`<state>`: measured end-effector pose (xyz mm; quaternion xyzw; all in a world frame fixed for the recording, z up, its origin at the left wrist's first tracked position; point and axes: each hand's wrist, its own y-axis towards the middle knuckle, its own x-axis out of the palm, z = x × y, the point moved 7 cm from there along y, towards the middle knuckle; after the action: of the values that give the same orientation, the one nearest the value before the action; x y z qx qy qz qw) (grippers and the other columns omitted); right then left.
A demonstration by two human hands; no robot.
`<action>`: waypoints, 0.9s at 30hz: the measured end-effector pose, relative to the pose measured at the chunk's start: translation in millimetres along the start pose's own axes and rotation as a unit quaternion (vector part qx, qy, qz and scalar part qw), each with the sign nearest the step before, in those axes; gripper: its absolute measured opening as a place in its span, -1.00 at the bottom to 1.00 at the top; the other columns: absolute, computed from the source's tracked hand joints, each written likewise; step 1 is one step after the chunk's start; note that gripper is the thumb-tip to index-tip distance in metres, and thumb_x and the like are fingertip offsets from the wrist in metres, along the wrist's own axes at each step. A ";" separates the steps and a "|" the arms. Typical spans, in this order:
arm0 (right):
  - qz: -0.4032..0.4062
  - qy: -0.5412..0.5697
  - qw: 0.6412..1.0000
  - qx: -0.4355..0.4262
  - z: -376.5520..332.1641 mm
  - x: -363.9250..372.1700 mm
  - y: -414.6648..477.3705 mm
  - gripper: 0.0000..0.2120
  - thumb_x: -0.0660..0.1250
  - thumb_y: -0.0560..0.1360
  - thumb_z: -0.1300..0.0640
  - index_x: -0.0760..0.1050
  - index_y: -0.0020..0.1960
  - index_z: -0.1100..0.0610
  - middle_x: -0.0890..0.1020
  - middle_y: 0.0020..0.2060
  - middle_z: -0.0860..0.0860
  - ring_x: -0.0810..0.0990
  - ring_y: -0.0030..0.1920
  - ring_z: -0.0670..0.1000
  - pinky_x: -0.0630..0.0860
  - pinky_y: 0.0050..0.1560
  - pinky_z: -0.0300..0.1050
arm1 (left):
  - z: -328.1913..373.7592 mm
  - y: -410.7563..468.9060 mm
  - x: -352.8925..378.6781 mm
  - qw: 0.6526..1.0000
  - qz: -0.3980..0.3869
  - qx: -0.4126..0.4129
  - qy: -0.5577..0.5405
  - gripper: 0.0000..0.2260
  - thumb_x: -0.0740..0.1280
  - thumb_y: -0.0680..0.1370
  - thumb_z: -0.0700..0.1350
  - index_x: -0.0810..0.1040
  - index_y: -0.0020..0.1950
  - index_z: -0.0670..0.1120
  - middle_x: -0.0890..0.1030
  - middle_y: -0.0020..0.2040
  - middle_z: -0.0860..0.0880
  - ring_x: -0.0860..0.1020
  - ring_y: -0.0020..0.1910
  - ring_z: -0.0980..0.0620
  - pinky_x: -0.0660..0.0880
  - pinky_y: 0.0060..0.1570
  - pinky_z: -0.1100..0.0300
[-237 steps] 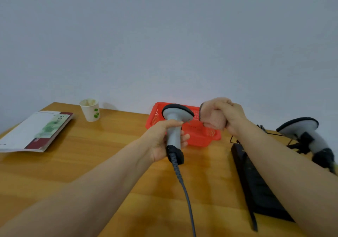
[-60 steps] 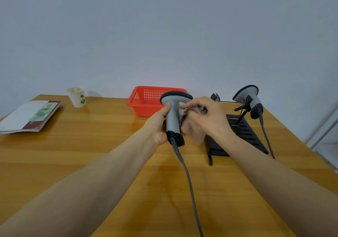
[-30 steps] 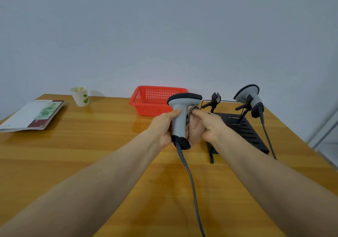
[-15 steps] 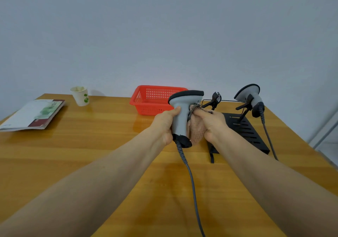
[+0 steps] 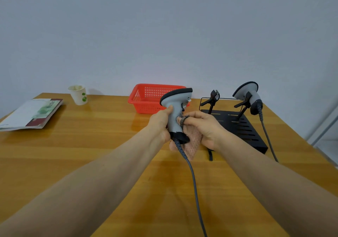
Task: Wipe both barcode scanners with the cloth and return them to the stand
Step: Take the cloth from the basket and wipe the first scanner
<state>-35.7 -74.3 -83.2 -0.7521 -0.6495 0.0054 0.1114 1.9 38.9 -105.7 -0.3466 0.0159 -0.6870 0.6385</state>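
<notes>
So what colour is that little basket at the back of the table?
Red, a plastic basket with a grid of small holes, seen in the head view.

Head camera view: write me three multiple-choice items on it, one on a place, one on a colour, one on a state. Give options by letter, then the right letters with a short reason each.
1. Where is the second scanner?
A. In the basket
B. On the right clip of the black stand
C. Flat on the booklet

2. What colour is the basket?
A. Red
B. Blue
C. White

3. What is the state of the left clip of the stand?
A. Holding a scanner
B. Holding the cup
C. Empty

Answers:
1 B, the second scanner sits propped on the right clip with its cable hanging down.
2 A, the mesh basket behind the hands is red.
3 C, nothing sits in the left clip; the left hand grips the held scanner while the right hand presses the pink cloth against its handle.
</notes>
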 end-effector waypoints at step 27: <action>-0.043 -0.161 0.984 0.063 21.2 -36.4 -17.2 -0.77 0.40 0.27 0.53 0.61 -0.32 0.22 0.65 -0.31 0.13 0.60 -0.17 0.13 0.58 -0.22 -0.03 | 8.4 -2.2 -7.5 1.000 0.016 0.001 -0.004 -0.70 0.30 0.58 -0.06 0.48 0.22 -0.22 0.57 -0.10 -0.11 0.54 -0.21 -0.08 0.49 -0.23 -0.01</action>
<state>-61.4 -104.3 -105.9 -0.7046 -0.6887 0.1623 0.0530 3.7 49.6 -101.8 -0.3480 0.0180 -0.6753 0.6500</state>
